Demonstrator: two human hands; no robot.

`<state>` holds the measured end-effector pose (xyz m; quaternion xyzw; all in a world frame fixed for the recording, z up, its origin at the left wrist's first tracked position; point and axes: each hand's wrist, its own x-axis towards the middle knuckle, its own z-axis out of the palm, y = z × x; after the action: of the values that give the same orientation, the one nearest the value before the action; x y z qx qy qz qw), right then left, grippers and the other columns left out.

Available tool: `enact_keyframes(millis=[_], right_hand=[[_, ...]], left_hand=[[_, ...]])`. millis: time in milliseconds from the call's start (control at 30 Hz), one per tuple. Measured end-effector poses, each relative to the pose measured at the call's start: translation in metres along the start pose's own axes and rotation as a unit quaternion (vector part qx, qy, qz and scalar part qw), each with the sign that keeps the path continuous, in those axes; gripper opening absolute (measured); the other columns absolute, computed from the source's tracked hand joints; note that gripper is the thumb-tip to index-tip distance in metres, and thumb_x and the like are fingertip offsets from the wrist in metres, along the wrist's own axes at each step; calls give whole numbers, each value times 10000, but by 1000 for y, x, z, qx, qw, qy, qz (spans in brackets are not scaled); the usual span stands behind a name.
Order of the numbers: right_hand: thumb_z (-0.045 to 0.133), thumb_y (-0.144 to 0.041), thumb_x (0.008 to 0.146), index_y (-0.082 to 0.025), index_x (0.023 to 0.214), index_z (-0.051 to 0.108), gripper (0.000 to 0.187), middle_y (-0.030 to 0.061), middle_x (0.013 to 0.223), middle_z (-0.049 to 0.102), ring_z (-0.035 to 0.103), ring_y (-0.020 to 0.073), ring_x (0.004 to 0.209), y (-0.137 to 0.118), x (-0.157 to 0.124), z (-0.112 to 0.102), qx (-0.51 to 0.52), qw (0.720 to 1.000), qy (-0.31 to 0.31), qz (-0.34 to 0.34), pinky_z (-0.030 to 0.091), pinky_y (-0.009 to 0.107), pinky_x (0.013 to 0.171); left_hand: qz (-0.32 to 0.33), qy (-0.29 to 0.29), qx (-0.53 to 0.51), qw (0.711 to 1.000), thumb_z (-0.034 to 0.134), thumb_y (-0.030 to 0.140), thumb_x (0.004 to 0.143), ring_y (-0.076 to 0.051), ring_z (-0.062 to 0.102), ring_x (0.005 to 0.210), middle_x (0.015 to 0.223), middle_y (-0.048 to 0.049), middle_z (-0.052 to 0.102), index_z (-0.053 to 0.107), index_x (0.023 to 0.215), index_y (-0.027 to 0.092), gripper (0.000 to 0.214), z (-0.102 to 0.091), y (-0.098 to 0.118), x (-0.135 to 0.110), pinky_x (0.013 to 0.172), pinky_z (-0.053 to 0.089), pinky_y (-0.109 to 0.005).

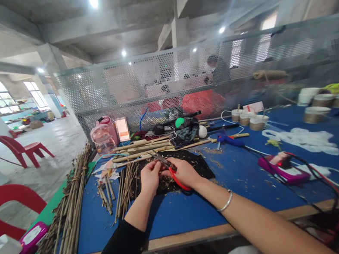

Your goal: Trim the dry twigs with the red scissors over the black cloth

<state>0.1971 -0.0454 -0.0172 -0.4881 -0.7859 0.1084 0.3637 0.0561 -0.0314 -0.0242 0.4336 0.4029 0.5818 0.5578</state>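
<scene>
My right hand (184,171) grips red-handled scissors (171,171), whose dark blades point up and left. My left hand (149,177) is closed in a pinch right at the blades, on a thin twig piece that is too small to see clearly. Both hands hover over a black cloth (195,162) strewn with clippings on the blue table (237,176). Short cut twigs (124,188) lie just left of my left hand. A silver bangle (226,201) sits on my right wrist.
Long twig bundles (70,214) run along the table's left edge. Bamboo sticks (150,147), a pink bottle (104,136), a blue glue gun (229,138), a pink glue gun (283,167) with cables, twine spools (250,120), a perforated metal screen (180,74) and red chairs (25,150) surround me.
</scene>
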Motion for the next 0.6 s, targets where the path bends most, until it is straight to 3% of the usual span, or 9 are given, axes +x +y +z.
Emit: enact_keyframes(millis=[133,333,600], right_hand=[[605,-409,745,-218,1018,562,335,46,917,634,587,178,833,3,-1,3,-8,1000,1,7,422,270,717],[649,-429,686,-174,1087,517,494,88,989,588,541,204,925,7,0,7,-58,998,18,-19,411,324,794],[637,-439,706,-230,1032,564,395,44,956,635,593,183,868,2,-1,1,-18,1000,-16,-1,423,266,727]], left_hand=[[30,-3,44,999,637,360,652,-120,562,563,652,-41,646,669,737,126,251,-1,-3,1,524,432,-205],[71,1,138,988,590,283,690,-119,527,509,559,-21,608,677,724,132,177,-2,-1,0,515,407,-205],[98,9,173,980,580,312,693,-108,482,468,518,-10,588,671,643,139,202,-5,2,-2,468,356,-190]])
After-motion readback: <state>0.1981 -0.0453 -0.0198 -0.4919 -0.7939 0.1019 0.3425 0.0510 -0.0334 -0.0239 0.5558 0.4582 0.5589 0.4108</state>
